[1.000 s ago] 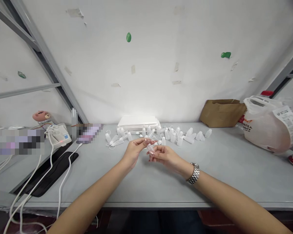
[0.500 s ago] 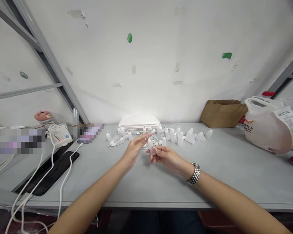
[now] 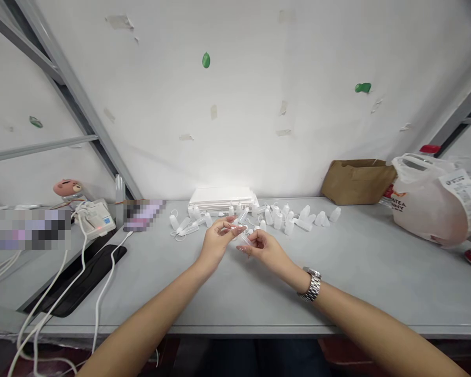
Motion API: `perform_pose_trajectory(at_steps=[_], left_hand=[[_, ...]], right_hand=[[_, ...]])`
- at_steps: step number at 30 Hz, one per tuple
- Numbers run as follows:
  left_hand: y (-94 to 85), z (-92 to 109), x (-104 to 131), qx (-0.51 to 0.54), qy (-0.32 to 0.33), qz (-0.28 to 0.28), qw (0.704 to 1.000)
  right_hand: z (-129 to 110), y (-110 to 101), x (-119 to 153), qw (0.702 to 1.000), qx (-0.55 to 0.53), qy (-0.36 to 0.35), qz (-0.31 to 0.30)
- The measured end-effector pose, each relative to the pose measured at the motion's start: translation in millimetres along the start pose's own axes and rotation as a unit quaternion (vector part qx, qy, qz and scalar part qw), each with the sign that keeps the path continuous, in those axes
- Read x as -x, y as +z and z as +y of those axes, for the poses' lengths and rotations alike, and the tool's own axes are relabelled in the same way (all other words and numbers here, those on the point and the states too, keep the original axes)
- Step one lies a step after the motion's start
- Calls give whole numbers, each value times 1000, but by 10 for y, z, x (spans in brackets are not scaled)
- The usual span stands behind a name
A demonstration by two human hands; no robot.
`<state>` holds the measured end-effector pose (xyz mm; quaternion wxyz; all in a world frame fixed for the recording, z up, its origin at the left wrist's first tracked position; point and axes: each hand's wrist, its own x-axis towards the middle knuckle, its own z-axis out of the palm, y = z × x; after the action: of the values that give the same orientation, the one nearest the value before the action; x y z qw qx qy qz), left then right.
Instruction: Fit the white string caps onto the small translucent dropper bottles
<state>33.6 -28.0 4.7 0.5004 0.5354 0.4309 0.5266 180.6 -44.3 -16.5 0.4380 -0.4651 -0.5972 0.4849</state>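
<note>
A small translucent plastic dropper bottle (image 3: 247,240) is held tilted just above the table, its upper end leaning left. My right hand (image 3: 267,252) grips its lower part between thumb and fingers. At the upper end, my left hand (image 3: 215,245) pinches with thumb and fingertips; they hide the tip, so I cannot make out whether a cap is on. Behind both hands lie several similar dropper bottles (image 3: 278,220), some standing and some on their sides, many with thin looped strap caps. More loose bottles (image 3: 186,226) are left of my hands.
A stack of white boxes or sheets (image 3: 222,198) rests against the wall. To the right are a brown paper bag (image 3: 357,183) and a white plastic bag (image 3: 427,204). Cables (image 3: 110,283), a black mat (image 3: 84,285) and a phone (image 3: 143,215) occupy the left side.
The fingers of my left hand have curled in from nearly straight and now close on the bottle's upper end. The bottle has tipped further left in my right hand.
</note>
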Motion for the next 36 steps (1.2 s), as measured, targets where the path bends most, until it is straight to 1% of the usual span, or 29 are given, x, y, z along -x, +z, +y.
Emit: perform_pose_trajectory(at_steps=[3,5,7,9,11,13,15,17,18,19,20,21,22,23,24,25,26,27,29,31,32,33,34,35,36], left_hand=[[-16,-11,-25,27,10,-15,999],[-32,-19,-43,50,16,-17,999],[-40,-26,-49,67,18,-18,997],[-32,-31,-40,73,15,-37,997],[-10,-40,-30,74,9,-62,995],[9,-53,-38,69,2,-61,996],[-6,-61,-77,48,-11,-31,998],[-81,-40,-140,-5,-24,3,1000],[-143,-15,-173,-53,-23,12,998],[-219,19,-202,-117,-5,11,993],[-302,60,-223,-184,22,-5,983],[-386,101,-235,-245,19,-48,968],[-462,137,-238,-290,-16,-129,948],[-525,161,-233,-322,-61,-219,919],[-568,168,-223,-345,-94,-285,890],[-591,156,-211,-362,-112,-325,867],[-593,126,-201,-381,-110,-333,855],[-578,81,-195,-404,-91,-312,855],[-518,-29,-202,-445,-53,-236,862],[-453,-113,-233,-464,-22,-119,878],[-426,-132,-253,-457,-5,-73,886],[-403,-134,-272,-440,15,-29,897],[-384,-120,-287,-409,33,1,912],[-366,-96,-296,-365,45,17,930],[-347,-66,-295,-310,48,14,950]], right_hand=[[-40,-14,1,996,-80,32,-24],[-55,-34,-4,985,-154,56,-52],[-49,-55,-13,974,-206,62,-73],[-28,-69,-23,970,-223,53,-79],[-6,-72,-32,972,-219,47,-75],[9,-70,-40,975,-207,49,-65],[17,-66,-47,979,-194,50,-44],[17,-63,-50,981,-188,52,-21],[15,-62,-48,981,-186,52,-8],[10,-62,-44,981,-187,51,6],[5,-62,-39,981,-187,48,19],[-2,-61,-32,981,-188,44,32],[-8,-61,-26,980,-189,39,42],[-14,-61,-21,980,-189,34,50],[-19,-60,-17,980,-188,31,52],[-23,-60,-15,980,-188,30,52],[-24,-59,-16,980,-188,30,52],[-24,-58,-18,980,-189,30,51],[-20,-58,-26,980,-192,29,49],[-16,-61,-35,979,-197,31,49],[-16,-63,-37,978,-200,33,49],[-18,-65,-37,977,-204,35,47],[-21,-67,-36,977,-207,36,42],[-24,-67,-32,977,-209,35,32],[-27,-66,-28,977,-210,33,18]])
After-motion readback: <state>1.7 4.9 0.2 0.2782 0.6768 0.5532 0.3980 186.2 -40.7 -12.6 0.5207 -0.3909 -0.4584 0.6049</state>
